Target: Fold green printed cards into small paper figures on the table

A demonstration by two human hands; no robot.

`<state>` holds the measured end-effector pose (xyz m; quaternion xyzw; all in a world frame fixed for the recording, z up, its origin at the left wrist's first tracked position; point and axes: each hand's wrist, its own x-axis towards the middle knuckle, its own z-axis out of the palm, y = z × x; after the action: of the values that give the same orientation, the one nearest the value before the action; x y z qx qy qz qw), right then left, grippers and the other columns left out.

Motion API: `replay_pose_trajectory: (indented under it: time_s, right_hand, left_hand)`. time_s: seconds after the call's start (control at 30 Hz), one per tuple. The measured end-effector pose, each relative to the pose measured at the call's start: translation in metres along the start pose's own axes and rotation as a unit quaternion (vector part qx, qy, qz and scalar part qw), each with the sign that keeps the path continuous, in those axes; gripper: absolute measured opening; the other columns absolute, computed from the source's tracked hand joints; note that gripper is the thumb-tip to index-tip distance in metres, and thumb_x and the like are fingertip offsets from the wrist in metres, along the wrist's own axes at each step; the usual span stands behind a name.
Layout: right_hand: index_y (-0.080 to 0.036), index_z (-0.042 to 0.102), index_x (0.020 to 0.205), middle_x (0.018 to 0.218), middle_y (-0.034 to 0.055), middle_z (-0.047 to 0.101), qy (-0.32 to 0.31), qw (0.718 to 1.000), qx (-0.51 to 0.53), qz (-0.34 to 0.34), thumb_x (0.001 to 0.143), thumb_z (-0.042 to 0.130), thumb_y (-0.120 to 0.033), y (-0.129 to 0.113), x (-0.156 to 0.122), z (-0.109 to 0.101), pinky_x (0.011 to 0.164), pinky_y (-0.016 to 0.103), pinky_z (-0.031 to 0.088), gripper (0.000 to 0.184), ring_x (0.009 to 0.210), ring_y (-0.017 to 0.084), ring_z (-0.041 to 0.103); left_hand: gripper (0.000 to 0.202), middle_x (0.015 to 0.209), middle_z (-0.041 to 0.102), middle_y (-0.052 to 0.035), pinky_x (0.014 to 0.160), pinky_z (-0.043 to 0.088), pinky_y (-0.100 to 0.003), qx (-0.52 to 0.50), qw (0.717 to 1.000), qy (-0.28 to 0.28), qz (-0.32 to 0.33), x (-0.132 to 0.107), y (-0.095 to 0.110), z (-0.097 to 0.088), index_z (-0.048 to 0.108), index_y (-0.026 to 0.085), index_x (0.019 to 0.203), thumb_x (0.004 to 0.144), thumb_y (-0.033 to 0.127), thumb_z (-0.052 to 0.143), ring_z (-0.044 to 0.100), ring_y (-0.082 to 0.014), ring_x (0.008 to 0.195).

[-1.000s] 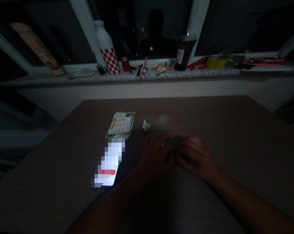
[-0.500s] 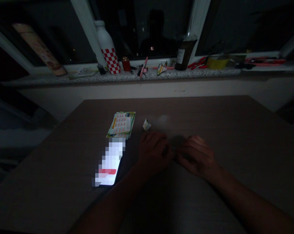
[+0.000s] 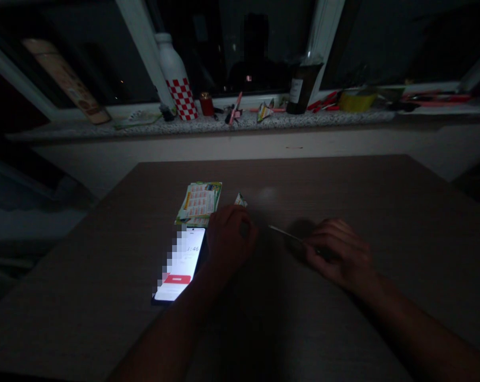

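In the dim head view, my right hand [image 3: 337, 252] pinches a thin, light-coloured rod [image 3: 285, 232], which points left over the table. Its other end is hidden in my fingers. My left hand [image 3: 232, 236] is to the left, fingers curled together; whatever may be in them is hidden. Just behind those fingers sits a small folded paper piece [image 3: 240, 200], partly covered by the hand. A lit phone [image 3: 180, 265] lies beside my left wrist, with a stack of printed cards [image 3: 200, 201] beyond it.
The brown table [image 3: 323, 180] ends at a wall below a granite sill [image 3: 144, 126]. On the sill stand a white bottle with red checks [image 3: 178, 79], a tan flask [image 3: 64, 79], a dark pouch [image 3: 301, 90], a small red jar [image 3: 206, 104] and a yellow roll [image 3: 357, 101].
My hands have parted: the left moved left towards the folded paper piece and the phone, the right moved slightly right. The rod in my right hand now shows plainly.
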<state>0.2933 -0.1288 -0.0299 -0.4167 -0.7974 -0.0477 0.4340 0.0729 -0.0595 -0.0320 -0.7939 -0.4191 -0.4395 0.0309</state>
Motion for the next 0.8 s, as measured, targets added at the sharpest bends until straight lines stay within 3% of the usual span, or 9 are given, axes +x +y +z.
replay_pose_trajectory:
  time_s: [0.23, 0.4, 0.57, 0.8]
  right_hand:
    - [-0.022, 0.063, 0.082, 0.07, 0.0026, 0.065, -0.003, 1.0, 0.014, 0.011, 0.074, 0.066, -0.015, 0.002, 0.002, 0.001, 0.064, 0.035, 0.045, 0.01, 0.067, 0.018, 0.06]
    - [-0.021, 0.063, 0.08, 0.072, 0.0034, 0.065, -0.001, 1.0, 0.008, 0.014, 0.072, 0.068, -0.015, 0.004, 0.001, 0.005, 0.066, 0.035, 0.045, 0.011, 0.07, 0.019, 0.06]
    - [-0.02, 0.061, 0.088, 0.08, 0.0054, 0.065, -0.009, 1.0, -0.006, 0.016, 0.072, 0.067, -0.017, 0.004, 0.002, 0.01, 0.069, 0.036, 0.045, 0.017, 0.076, 0.021, 0.059]
    - [-0.021, 0.058, 0.075, 0.072, 0.0031, 0.061, -0.026, 1.0, -0.016, 0.003, 0.072, 0.061, -0.016, 0.002, 0.004, 0.019, 0.067, 0.034, 0.042, 0.007, 0.072, 0.019, 0.056]
  left_hand:
    - [0.025, 0.103, 0.063, -0.0089, 0.087, 0.045, -0.039, -0.079, 0.993, -0.069, 0.052, -0.009, 0.018, 0.001, 0.058, 0.018, 0.1, 0.077, 0.025, 0.061, 0.056, -0.0227, 0.099]
    - [0.005, 0.088, 0.065, -0.0049, 0.079, 0.046, -0.034, -0.086, 0.986, -0.096, 0.109, -0.01, 0.015, 0.005, 0.061, 0.018, 0.085, 0.081, 0.019, 0.056, 0.057, -0.0177, 0.084]
    - [0.008, 0.08, 0.064, -0.0047, 0.072, 0.046, -0.032, -0.081, 0.981, -0.11, 0.14, -0.011, 0.022, 0.01, 0.062, 0.017, 0.078, 0.082, 0.019, 0.055, 0.056, -0.0163, 0.077]
    - [0.013, 0.075, 0.064, -0.0044, 0.068, 0.045, -0.03, -0.086, 0.974, -0.126, 0.165, -0.013, 0.03, 0.014, 0.063, 0.017, 0.075, 0.082, 0.019, 0.053, 0.056, -0.0156, 0.073]
